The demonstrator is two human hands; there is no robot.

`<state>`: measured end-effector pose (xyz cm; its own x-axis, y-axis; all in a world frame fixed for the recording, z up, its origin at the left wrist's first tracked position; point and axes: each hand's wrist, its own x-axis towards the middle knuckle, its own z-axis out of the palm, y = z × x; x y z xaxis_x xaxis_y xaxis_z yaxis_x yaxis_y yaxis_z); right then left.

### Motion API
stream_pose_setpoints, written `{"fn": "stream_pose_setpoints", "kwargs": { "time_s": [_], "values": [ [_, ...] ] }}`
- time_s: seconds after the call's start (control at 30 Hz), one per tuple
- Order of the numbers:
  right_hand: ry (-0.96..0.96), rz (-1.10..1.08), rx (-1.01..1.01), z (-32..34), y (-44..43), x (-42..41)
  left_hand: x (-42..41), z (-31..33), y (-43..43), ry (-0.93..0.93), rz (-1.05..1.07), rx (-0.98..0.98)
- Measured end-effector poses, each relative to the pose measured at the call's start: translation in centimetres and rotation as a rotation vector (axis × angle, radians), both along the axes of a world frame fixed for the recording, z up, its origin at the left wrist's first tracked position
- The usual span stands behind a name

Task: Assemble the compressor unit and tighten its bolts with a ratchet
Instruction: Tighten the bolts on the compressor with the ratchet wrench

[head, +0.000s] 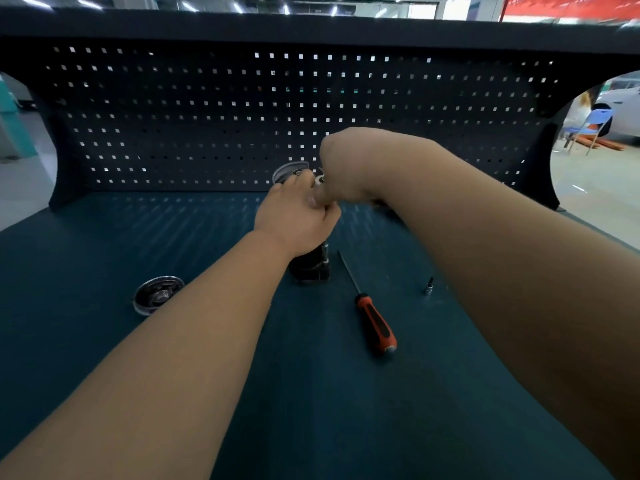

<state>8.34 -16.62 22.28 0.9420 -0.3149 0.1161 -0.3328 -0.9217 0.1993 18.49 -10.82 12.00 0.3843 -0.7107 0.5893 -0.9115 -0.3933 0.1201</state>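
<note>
One orange-handled screwdriver [375, 323] lies nearest, right of the table's [311, 410] middle, with a socket bit [429, 285] beyond it and a clear dish [157, 294] of parts toward the left edge. Farther on, the compressor unit [310, 268] stands upright, the left grip [298, 216] clasping its top. The right grip [346, 168] is clenched on a small metal part [320, 180] above it. No ratchet shows plainly, so assembly seems unfinished and the tightening still to do.

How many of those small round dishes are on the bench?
2. The near dish lies at the left of the bench; the far dish sits at the back, partly behind the left hand. More may be hidden.
</note>
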Motion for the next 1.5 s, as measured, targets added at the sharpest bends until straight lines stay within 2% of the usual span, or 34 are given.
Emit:
{"fn": "stream_pose_setpoints", "kwargs": {
  "time_s": [0.07,0.2,0.27,0.37,0.47,0.63,0.8,0.93,1.03,1.1,1.2,1.33,1.5],
  "values": [
    [-0.005,0.097,-0.059,-0.2,-0.2,-0.5,0.2,0.0,0.1,-0.029,0.002,0.069],
    [-0.05,0.172,-0.018,-0.7,-0.7,-0.9,0.4,0.1,0.1,0.002,0.02,0.087],
    [-0.079,0.117,-0.032,-0.8,-0.8,-0.7,0.4,-0.1,0.2,-0.043,0.024,0.1],
    [-0.123,-0.077,-0.093,-0.8,-0.4,-0.1,0.1,-0.1,0.0,-0.062,0.049,0.083],
    [-0.127,-0.148,-0.03,-1.3,0.2,0.8,-0.3,-0.2,-0.1,-0.078,0.103,0.092],
    [-0.145,-0.102,0.054,-1.4,0.2,0.2,-0.3,-0.3,-0.2,-0.006,0.097,0.081],
    [-0.121,-0.038,0.129,-1.2,-0.3,-0.4,-0.2,-0.1,-0.1,-0.02,0.076,0.108],
    [-0.012,0.091,0.008,-0.5,-0.4,-0.9,-0.5,0.1,-0.1,-0.034,0.069,0.092],
    [0.007,0.147,-0.006,-0.3,0.1,-1.1,-0.3,0.3,0.2,0.022,0.084,0.081],
    [0.004,0.13,-0.054,-0.4,0.3,-0.9,0.1,0.1,0.3,0.018,0.076,0.075],
    [-0.053,-0.028,-0.12,-0.3,0.2,-0.4,0.4,-0.1,-0.1,-0.011,0.058,0.09],
    [-0.091,-0.169,0.006,-0.7,0.2,0.3,0.0,-0.2,-0.8,-0.066,0.111,0.063],
    [-0.146,-0.126,0.073,-1.2,0.1,1.0,0.1,-0.2,-0.4,-0.044,0.094,0.062]
  ]
}}
